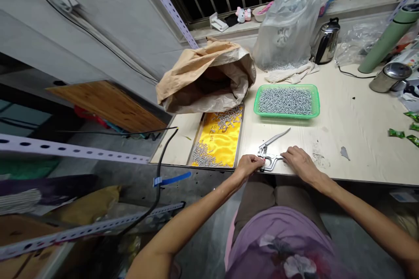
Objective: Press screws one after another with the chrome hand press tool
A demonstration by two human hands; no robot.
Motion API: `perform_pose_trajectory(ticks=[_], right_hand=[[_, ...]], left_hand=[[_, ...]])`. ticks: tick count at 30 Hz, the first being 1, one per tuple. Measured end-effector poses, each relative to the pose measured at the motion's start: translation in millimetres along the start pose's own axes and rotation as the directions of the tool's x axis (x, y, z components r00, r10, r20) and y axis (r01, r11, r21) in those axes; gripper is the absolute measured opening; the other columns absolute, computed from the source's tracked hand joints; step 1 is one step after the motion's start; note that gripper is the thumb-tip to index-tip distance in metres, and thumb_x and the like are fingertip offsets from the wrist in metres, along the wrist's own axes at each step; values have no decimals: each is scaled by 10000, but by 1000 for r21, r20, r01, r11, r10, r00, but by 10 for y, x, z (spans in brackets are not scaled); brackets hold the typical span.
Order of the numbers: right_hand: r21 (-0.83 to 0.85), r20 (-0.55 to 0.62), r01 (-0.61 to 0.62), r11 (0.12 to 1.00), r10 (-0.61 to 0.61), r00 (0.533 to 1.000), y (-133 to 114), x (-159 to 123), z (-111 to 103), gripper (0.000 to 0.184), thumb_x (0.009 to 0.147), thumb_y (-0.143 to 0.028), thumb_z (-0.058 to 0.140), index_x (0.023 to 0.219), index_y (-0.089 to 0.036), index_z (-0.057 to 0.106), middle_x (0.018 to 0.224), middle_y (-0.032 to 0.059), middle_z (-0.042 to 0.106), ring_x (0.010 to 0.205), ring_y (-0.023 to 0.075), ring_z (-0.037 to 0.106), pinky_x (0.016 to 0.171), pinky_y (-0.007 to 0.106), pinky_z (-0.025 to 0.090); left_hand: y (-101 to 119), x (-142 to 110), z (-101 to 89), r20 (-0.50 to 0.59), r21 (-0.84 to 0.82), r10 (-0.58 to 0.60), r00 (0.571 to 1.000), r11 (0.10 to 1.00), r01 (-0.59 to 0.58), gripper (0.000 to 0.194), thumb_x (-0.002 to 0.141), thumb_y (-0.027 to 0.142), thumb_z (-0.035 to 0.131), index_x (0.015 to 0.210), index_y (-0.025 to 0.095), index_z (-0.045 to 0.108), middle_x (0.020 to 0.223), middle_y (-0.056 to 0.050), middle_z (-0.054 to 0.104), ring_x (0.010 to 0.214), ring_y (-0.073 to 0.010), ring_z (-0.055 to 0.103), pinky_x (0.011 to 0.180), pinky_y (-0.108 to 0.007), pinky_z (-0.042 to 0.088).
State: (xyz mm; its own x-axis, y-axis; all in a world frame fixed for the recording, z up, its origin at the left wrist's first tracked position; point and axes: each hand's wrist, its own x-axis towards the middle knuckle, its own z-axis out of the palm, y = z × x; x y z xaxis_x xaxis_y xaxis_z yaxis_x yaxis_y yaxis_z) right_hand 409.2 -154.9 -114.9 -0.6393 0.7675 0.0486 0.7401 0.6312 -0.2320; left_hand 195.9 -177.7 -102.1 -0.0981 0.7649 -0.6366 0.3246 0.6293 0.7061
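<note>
Silvery tool (273,164): its long lever (276,138) (slightly curved) slants away, rightward.

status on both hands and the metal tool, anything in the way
Left hand at left end of metal tool, right hand at right end. Tool at near edge of table. Green basket beyond, seemingly not in the way.
</note>
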Motion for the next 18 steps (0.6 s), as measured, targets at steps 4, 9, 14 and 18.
perform_pose_trajectory(ticks=[4,9,14,18], right_hand=[[-16,-41,14,1000,-14,999,10,-3,38,209,944,-199,456,918,-181,663,845,62,605,820,188,491,707,295,325],[-55,-26,22,998,-24,999,-5,-2,27,191,931,-180,469,889,-176,656,845,64,615,805,189,502,690,306,331],[-38,19,30,999,-30,999,7,19,-58,148,888,-267,552,976,-184,638,1039,106,623,952,225,531,762,329,381],[-50,49,90,995,-88,995,129,188,-121,761,707,-487,726,1331,-147,454,1454,195,365,1308,350,331,979,446,346]], left_hand=[[-2,6,-4,-5,77,-42,999,996,43,119,718,210,655,652,115,625,417,89,416,362,-26,309,371,-170,218],[41,79,-33,54,166,-146,988,977,135,161,719,229,672,612,132,602,353,93,386,330,-37,312,376,-175,211],[119,130,-64,158,223,-198,967,962,160,262,692,247,702,522,146,532,318,92,375,300,-31,271,366,-185,188],[153,118,-57,166,216,-200,966,963,163,234,695,226,693,540,143,540,319,92,390,302,-31,283,369,-185,199]])
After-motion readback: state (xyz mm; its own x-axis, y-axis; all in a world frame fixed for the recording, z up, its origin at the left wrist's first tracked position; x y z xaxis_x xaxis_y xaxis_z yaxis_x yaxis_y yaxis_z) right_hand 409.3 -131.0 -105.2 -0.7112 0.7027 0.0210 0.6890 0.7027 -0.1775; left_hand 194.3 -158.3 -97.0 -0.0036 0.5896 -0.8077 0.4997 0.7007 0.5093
